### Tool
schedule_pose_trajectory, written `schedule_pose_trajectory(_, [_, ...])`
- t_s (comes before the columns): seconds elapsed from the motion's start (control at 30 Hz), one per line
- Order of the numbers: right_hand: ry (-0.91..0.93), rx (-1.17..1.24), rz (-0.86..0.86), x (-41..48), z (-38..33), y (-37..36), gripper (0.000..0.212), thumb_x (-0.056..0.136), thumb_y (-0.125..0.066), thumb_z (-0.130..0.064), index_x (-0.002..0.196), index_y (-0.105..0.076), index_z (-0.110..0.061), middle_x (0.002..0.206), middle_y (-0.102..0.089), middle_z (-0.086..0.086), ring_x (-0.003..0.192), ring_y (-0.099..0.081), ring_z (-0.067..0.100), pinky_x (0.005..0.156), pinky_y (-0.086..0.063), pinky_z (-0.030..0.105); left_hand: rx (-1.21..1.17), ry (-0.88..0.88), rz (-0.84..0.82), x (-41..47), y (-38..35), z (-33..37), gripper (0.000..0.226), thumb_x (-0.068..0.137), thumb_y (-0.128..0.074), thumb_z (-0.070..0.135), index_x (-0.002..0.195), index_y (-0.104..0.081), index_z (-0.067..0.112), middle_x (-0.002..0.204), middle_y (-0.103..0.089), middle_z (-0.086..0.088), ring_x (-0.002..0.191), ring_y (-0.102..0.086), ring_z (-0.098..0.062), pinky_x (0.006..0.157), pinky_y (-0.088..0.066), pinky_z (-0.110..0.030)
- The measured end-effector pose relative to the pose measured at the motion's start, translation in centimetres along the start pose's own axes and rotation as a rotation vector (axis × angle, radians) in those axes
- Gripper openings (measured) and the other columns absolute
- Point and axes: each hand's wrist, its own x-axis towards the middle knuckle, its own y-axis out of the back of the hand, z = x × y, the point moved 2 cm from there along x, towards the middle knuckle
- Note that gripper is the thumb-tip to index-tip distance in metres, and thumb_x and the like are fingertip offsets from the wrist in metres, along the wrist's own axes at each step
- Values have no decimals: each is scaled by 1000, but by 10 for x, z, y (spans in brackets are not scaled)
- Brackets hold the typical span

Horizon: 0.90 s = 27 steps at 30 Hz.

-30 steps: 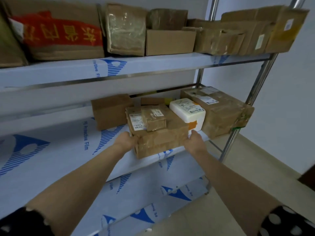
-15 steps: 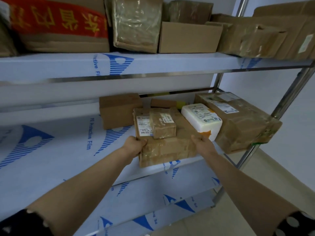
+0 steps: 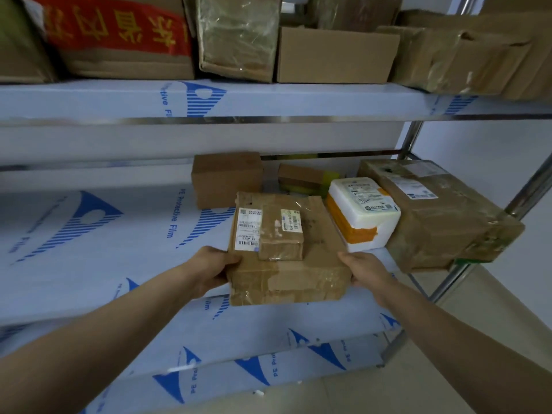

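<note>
Flat cardboard parcel (image 3: pixel 298 279), taped and wrinkled, lying broad face up at the front of the middle shelf (image 3: pixel 104 249), with its near end projecting past the shelf's front lip. Its long axis appears to run front to back, the near end face turned toward the camera and skewed slightly to the right. Whether it rests on the shelf or is raised off it cannot be told. A small parcel (image 3: pixel 280 234) with a barcode label lies on its top face, aligned the same way, beside a white shipping label (image 3: pixel 248 228). The left hand (image 3: pixel 209 270) grasps the near left corner, thumb on top; the right hand (image 3: pixel 367 270) grasps the near right corner; the fingers of both are hidden beneath. Just right of the flat cardboard parcel stands a white foam box (image 3: pixel 363 213) banded in orange tape, then a large taped carton (image 3: pixel 442 216) at the steel upright (image 3: pixel 445 286). A plain carton (image 3: pixel 227 177) stands behind. The upper shelf (image 3: pixel 268 97) carries further cartons, one with a red banner (image 3: pixel 119 34).
</note>
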Motion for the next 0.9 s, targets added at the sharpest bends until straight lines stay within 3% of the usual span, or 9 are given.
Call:
schedule_pose_trajectory(0.13, [6,37,-23,7,-16,-4,49,98,-48,-38,138,-47,-10,135,-53,8,122,-51,26,102,-41,34,45,8,66,9,2,10,16,93,-59,16,102,-60,3,103,-66,-14,97,-63,-27,90,-51,-39])
schedule_pose_trajectory(0.27, [-61,74,-73,13,-25,-7,62,95,-50,-46,144,-37,-11,142,-47,7,128,-46,27,106,-39,38,7,8,97,13,-4,24,15,96,-55,20,91,-55,6,95,-63,-12,82,-60,-23,82,-49,-38])
schedule_pose_trajectory(0.37, [-80,130,-112,33,-12,-5,64,91,-54,-47,143,-39,-13,140,-50,7,124,-51,28,106,-41,47,-17,6,87,16,-6,27,16,97,-53,19,94,-54,3,99,-63,-14,93,-61,-28,84,-50,-42])
schedule_pose_trajectory(0.43, [-92,168,-140,32,-12,-6,54,94,-53,-39,140,-43,-12,136,-54,9,121,-53,28,104,-43,49,-29,13,80,19,-5,25,16,98,-51,12,105,-55,-2,107,-63,-18,98,-62,-32,83,-51,-44])
schedule_pose_trajectory(0.5, [-92,163,-156,20,-17,-7,36,99,-49,-26,130,-50,-9,126,-60,10,113,-57,27,99,-46,44,-15,15,76,18,-4,20,17,97,-50,5,110,-56,-4,109,-63,-19,98,-62,-33,82,-51,-45])
schedule_pose_trajectory(0.6, [-92,167,-207,17,-12,-10,20,101,-46,-21,118,-55,-14,111,-64,9,101,-61,25,84,-51,37,6,31,84,16,3,9,13,97,-47,-1,101,-58,-6,107,-63,-20,100,-62,-34,82,-51,-45])
schedule_pose_trajectory(0.67, [-99,177,-228,16,-8,-11,23,100,-49,-24,119,-56,-12,108,-66,9,100,-62,26,80,-52,36,4,44,86,14,7,6,12,97,-47,-1,100,-58,-4,104,-64,-19,99,-62,-33,83,-51,-45])
schedule_pose_trajectory(0.8, [-113,217,-229,23,-11,-13,33,97,-53,-31,120,-57,-8,110,-67,12,100,-64,29,85,-53,39,-6,50,93,16,6,11,10,95,-57,10,101,-58,2,97,-66,-14,91,-63,-27,83,-51,-45])
schedule_pose_trajectory(0.9, [-130,247,-224,29,-15,-13,36,97,-53,-32,122,-57,-6,112,-67,14,100,-65,30,89,-53,42,-18,70,92,18,0,17,14,92,-61,13,101,-58,3,100,-67,-15,95,-63,-30,87,-51,-47])
